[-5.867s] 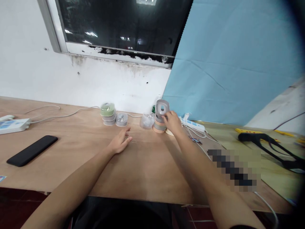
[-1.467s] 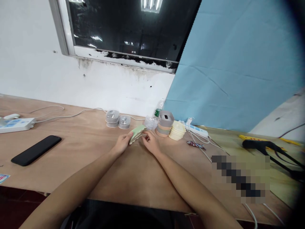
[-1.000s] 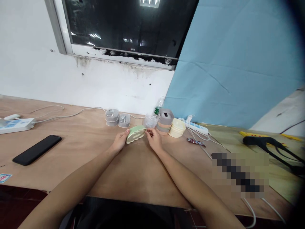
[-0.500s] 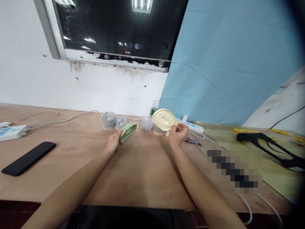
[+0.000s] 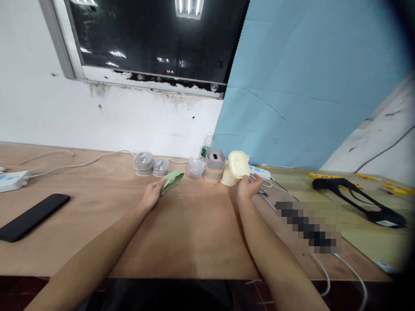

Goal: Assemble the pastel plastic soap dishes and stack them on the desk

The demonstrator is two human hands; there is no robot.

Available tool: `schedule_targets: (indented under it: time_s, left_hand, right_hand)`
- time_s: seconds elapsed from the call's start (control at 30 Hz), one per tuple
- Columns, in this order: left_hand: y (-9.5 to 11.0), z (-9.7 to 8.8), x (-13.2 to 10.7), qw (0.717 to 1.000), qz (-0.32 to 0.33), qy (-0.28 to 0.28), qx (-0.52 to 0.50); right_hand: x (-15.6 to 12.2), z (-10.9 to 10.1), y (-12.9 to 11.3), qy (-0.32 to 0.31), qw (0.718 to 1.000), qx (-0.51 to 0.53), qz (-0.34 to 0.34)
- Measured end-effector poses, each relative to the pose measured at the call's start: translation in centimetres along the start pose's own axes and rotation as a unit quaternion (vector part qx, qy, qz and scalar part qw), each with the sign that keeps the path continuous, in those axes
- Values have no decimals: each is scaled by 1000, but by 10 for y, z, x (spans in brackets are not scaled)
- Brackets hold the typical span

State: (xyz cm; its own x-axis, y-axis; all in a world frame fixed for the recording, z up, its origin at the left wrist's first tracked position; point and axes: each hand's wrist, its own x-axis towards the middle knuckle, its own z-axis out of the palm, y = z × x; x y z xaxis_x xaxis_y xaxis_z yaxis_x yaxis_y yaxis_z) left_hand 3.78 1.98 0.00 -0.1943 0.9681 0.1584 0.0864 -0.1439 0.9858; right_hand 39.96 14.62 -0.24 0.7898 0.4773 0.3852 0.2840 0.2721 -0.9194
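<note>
My left hand [image 5: 151, 194] is closed on the edge of a thin pale green piece with a wavy rim [image 5: 172, 180], held tilted above the table. On the right, my right hand [image 5: 249, 186] grips the lower edge of a cream-yellow lid [image 5: 239, 164], which stands tipped up with its face toward me. Just behind and left of the lid is a cream container [image 5: 228, 176], partly hidden by it. Beside that rises a stack of grey and peach containers [image 5: 214, 165]. Clear plastic containers [image 5: 196, 167] stand left of the stack.
Grey lidded boxes [image 5: 143, 163] stand near the wall. A black phone-like slab [image 5: 35, 217] lies at the left, near a white power strip [image 5: 13, 180]. Behind my right hand is another power strip [image 5: 260, 172] with cables. A black strap-like frame [image 5: 359, 201] lies far right.
My right hand has moved the cream-yellow lid rightward and tipped it more upright, uncovering the container stack. My left hand still holds the green piece, now turned a little. The view has shifted slightly.
</note>
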Motion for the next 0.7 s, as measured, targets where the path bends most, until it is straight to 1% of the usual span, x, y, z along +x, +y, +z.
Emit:
schedule_targets:
  time_s: [0.17,0.4,0.6,0.7]
  left_hand:
    - [1,-2,0,999,14,8,37]
    - [1,-6,3,996,44,-5,81]
    - [0,-7,3,996,46,-10,78]
    - [0,-8,3,996,46,-9,81]
  right_hand:
    - [-4,5,6,-25,1000,13,14]
    - [-5,8,10,-89,996,13,-22]
    - [-13,0,6,-125,982,-39,-134]
    - [-16,-2,2,-134,973,-74,-171]
